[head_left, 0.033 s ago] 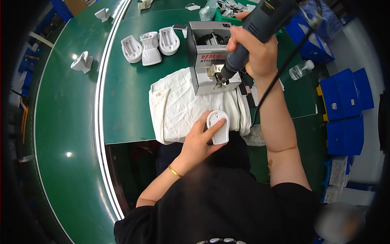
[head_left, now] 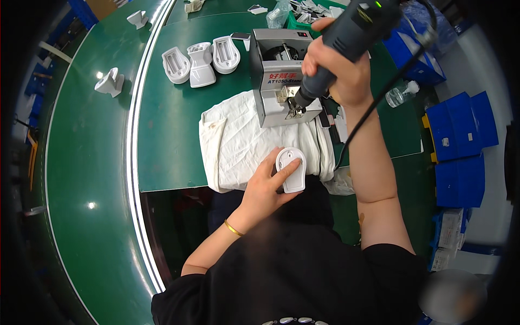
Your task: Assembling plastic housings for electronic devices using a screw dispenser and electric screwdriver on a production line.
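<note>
- While two white curved pieces [head_left: 110,82] stand on the long green surface [head_left: 86,173] at ten o'clock from the left hand, three white housings [head_left: 202,76] sit grouped on the green desk [head_left: 168,141] at eleven.
- Below the machine, a folded white cloth [head_left: 233,135] covers the desk's near edge.
- The left hand [head_left: 264,183] pinches a white hollow shell [head_left: 291,180], its thumb over the shell's face; the shell lies at the hand's two o'clock, round end toward twelve.
- At twelve o'clock from that hand stands a silver machine [head_left: 281,67].
- Up at one o'clock, the right hand [head_left: 348,76] is wrapped around a dark power screwdriver [head_left: 355,30], whose tip slants toward eight, at the machine's front; contact is unclear.
- A clear bottle [head_left: 398,96] lies at four o'clock from the right hand.
</note>
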Tool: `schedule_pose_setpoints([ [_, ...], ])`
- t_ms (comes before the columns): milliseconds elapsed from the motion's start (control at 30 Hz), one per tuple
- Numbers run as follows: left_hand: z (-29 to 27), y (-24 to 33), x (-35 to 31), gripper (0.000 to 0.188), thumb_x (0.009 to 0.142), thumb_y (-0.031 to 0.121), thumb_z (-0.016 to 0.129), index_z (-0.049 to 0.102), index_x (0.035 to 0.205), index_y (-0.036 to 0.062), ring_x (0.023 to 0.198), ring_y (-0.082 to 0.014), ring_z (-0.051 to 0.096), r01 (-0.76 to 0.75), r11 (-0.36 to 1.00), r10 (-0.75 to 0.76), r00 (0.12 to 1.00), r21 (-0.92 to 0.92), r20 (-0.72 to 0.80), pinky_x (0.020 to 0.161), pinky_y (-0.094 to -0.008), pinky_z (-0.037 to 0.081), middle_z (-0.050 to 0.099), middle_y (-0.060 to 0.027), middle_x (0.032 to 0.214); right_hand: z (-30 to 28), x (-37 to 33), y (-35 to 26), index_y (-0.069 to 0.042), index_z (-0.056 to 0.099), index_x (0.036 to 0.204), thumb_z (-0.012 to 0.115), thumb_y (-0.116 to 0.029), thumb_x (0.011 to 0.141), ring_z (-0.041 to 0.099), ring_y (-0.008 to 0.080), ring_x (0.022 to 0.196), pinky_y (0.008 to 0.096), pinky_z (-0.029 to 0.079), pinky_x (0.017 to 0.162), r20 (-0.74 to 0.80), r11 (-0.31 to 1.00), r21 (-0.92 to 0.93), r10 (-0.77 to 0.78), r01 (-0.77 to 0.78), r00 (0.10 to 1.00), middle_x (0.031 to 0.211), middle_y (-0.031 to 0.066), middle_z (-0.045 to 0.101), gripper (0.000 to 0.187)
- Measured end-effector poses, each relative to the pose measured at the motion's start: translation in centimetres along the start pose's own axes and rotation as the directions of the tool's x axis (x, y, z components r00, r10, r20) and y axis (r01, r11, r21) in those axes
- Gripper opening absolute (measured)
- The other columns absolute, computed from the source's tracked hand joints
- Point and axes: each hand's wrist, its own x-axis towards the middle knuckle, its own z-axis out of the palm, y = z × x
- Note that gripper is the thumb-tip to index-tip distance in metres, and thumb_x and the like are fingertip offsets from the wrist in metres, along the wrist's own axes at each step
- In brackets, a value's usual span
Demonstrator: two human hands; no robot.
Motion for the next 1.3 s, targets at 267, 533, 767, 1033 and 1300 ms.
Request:
schedule_pose_setpoints([
  [267, -0.2, -0.1, -0.3, 0.073, 0.063, 0.015, 0.088, 0.062, 0.131, 0.0202, 0.118, -0.0384, 0.056, -0.022, 1.000, 0.022, 0.999, 0.008, -0.026, 0.092, -0.0412, 0.053, 0.046, -0.0228, 0.141, 0.8, -0.5, -0.2, 0.005, 0.046, 0.121, 0.060, -0.002, 0.083, 0.058, 0.0176, 0.063, 0.0388, 0.050, 0.066, -0.111, 0.991, -0.131, -0.036, 0.021, 0.993, 0.076, 0.0087, 0.058, 0.042],
  [533, 0.1, -0.9, -0.6, 0.075, 0.062, 0.015, 0.089, 0.062, 0.131, 0.0196, 0.119, -0.0382, 0.056, -0.047, 0.999, 0.047, 0.998, 0.002, -0.038, 0.093, -0.0412, 0.053, 0.046, -0.0231, 0.141, 2.6, -0.6, -0.4, 0.004, 0.051, 0.118, 0.065, -0.002, 0.085, 0.061, 0.0168, 0.062, 0.0335, 0.051, 0.063, -0.156, 0.977, -0.210, -0.058, 0.025, 0.986, 0.074, 0.0086, 0.061, 0.036],
  [767, 0.0, -0.9, -0.6, 0.074, 0.062, 0.012, 0.089, 0.063, 0.130, 0.0186, 0.121, -0.0398, 0.054, -0.052, 0.998, 0.051, 0.998, -0.022, -0.027, 0.094, -0.0420, 0.052, 0.045, -0.0243, 0.141, 3.1, -2.3, -1.2, 0.004, 0.051, 0.118, 0.063, 0.001, 0.087, 0.059, 0.0174, 0.061, 0.0335, 0.050, 0.061, -0.217, 0.979, -0.203, -0.066, 0.021, 0.974, 0.072, 0.0078, 0.058, 0.033],
  [1033, -0.2, -0.7, -0.7, 0.071, 0.062, 0.010, 0.087, 0.064, 0.129, 0.0208, 0.124, -0.0415, 0.051, -0.062, 0.997, 0.061, 0.998, -0.042, -0.032, 0.097, -0.0435, 0.050, 0.044, -0.0253, 0.141, 5.8, -9.2, -4.4, -0.002, 0.038, 0.125, 0.060, -0.003, 0.088, 0.054, 0.0158, 0.066, 0.0381, 0.049, 0.066, -0.140, 0.990, -0.117, 0.058, -0.074, 0.988, 0.078, 0.0074, 0.054, 0.043],
  [1300, -0.2, -0.9, -0.9, 0.070, 0.064, 0.010, 0.086, 0.062, 0.130, 0.0186, 0.122, -0.0421, 0.052, -0.089, 0.995, 0.087, 0.995, -0.034, -0.052, 0.098, -0.0434, 0.049, 0.044, -0.0247, 0.139, 6.3, -9.8, -3.7, 0.006, 0.047, 0.118, 0.067, 0.004, 0.082, 0.059, 0.0083, 0.070, 0.0229, 0.048, 0.066, -0.134, 0.984, -0.180, -0.015, -0.010, 0.991, 0.080, 0.0057, 0.063, 0.042],
])
